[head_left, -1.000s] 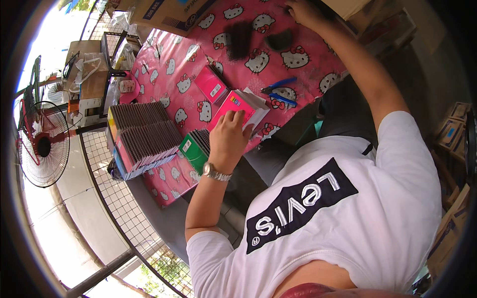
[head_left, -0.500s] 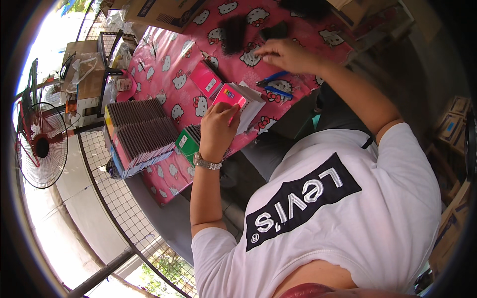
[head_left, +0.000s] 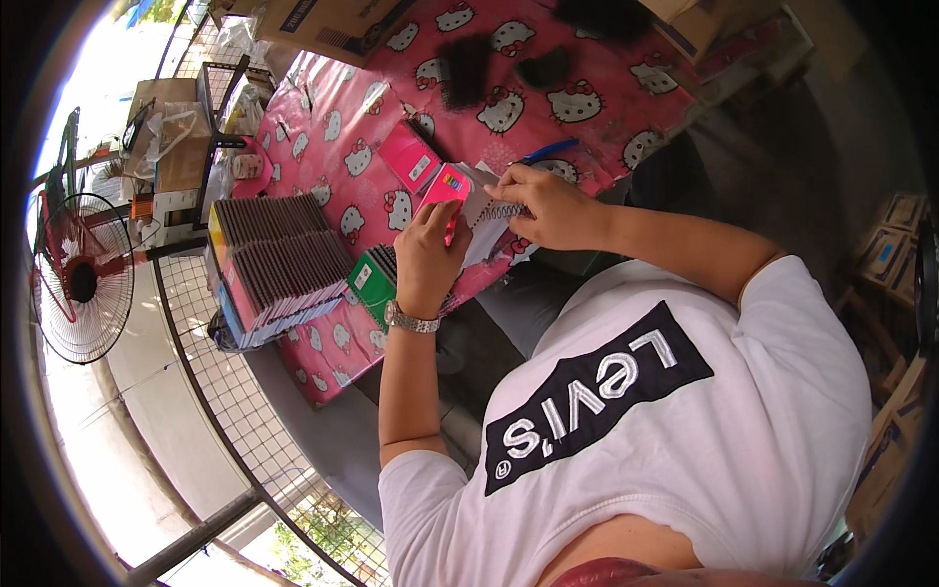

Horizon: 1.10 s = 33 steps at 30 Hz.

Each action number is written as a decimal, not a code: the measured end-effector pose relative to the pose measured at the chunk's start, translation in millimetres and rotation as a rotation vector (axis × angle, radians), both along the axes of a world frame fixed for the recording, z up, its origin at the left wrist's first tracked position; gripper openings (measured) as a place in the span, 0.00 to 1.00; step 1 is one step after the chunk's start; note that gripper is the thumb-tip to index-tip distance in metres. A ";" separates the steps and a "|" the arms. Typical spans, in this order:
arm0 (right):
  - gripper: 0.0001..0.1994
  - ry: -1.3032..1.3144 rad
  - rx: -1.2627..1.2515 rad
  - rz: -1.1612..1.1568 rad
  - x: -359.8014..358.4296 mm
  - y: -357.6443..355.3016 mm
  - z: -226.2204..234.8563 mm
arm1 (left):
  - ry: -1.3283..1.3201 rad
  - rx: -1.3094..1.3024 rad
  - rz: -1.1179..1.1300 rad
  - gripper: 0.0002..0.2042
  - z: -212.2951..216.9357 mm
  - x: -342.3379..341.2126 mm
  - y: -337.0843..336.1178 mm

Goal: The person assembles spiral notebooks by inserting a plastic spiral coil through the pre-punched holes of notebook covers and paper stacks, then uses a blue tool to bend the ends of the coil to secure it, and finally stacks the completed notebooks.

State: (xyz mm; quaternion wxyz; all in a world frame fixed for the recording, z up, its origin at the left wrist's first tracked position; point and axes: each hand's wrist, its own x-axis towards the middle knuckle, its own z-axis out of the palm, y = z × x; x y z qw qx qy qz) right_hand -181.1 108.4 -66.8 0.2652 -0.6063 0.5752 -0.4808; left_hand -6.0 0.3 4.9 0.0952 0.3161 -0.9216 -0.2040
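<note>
My left hand (head_left: 430, 249), with a metal watch at its wrist, grips a small pink-covered notebook (head_left: 450, 186) by its lower left side, fingers closed over the cover. White loose pages (head_left: 479, 240) fan out on its right. My right hand (head_left: 553, 207) is closed at the right edge of those pages, on a spiral binding coil (head_left: 507, 210) that shows between thumb and fingers. Another pink notebook (head_left: 409, 155) lies just beyond. Blue-handled pliers (head_left: 550, 151) rest behind my right hand and are partly hidden by it.
Stacked spiral notebooks (head_left: 284, 259) stand at the left, a green notebook (head_left: 370, 284) beside them. Dark bundles (head_left: 464, 70) and a dark piece (head_left: 544, 67) lie on the far side of the pink patterned tablecloth (head_left: 333, 176). A cardboard box (head_left: 333, 24) sits behind; a fan (head_left: 83, 279) is far left.
My right hand has come down and left from over the far part of the table to the notebook's edge and closed on the coil. My left hand has stayed nearly still on the notebook.
</note>
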 end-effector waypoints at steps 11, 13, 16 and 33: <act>0.26 -1.250 0.458 0.317 -25.0 -26.1 21.5 | 0.024 -0.139 -0.026 0.17 0.6 -0.1 2.2; 0.28 -0.860 0.395 0.286 -34.5 -30.1 41.8 | -0.072 -0.247 -0.050 0.17 22.3 -0.9 -1.5; 0.18 -0.332 -0.057 0.223 -40.4 -43.1 26.8 | -0.076 -0.320 -0.070 0.15 28.4 -5.2 -6.8; 0.15 -0.078 -0.284 0.179 -46.1 -51.2 37.4 | 0.092 -0.330 -0.045 0.08 8.9 -19.1 -3.5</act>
